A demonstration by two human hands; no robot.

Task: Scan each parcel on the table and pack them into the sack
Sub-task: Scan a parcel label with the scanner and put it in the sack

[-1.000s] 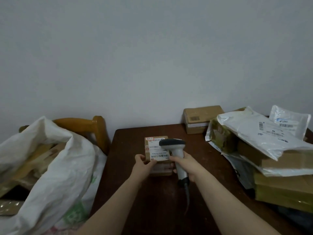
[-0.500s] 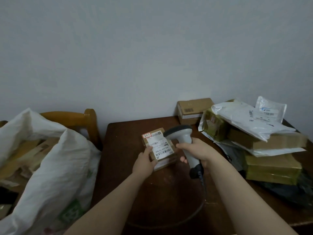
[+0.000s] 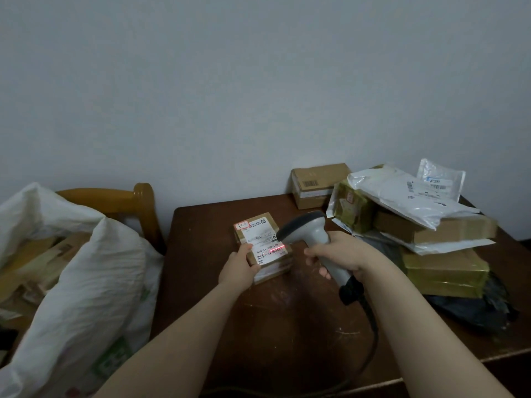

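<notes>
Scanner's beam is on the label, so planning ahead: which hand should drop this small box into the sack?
Left, most likely. The left hand grips the small box and is nearer the sack on that side; the right hand is busy holding the scanner.

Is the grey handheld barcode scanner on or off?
On: the grey handheld scanner casts a red line on the small cardboard parcel.

parcel [image 3: 263, 245]: brown, label [image 3: 258, 238] up, red line on barcode [image 3: 268, 254] | sack [image 3: 86, 282]: white, seemingly part-full
</notes>
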